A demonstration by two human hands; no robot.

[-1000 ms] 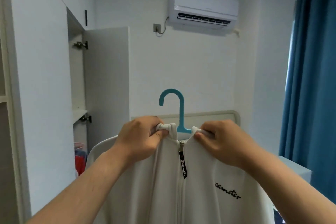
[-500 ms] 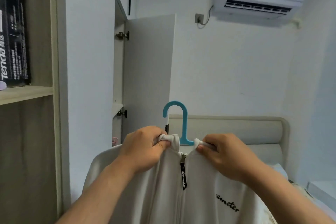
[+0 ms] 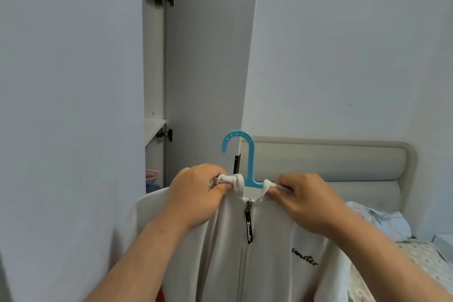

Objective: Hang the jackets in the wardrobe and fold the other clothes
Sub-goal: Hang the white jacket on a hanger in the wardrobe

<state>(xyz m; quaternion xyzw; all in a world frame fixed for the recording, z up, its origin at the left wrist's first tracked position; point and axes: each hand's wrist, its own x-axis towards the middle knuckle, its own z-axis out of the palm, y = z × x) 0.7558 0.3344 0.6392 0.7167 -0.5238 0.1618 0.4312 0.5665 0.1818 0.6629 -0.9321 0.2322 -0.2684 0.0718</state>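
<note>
white jacket (image 3: 257, 252) zipped on blue hanger (image 3: 247, 162), held up near centre. left hand (image 3: 196, 193) and right hand (image 3: 306, 201) each pinch a collar edge beside the zipper, likely keeping it square. open wardrobe (image 3: 157, 81) stands far left; not yet hung.

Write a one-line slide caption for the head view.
Left hand and right hand pinch the collar of a white jacket on a blue hanger by the open wardrobe.
</note>
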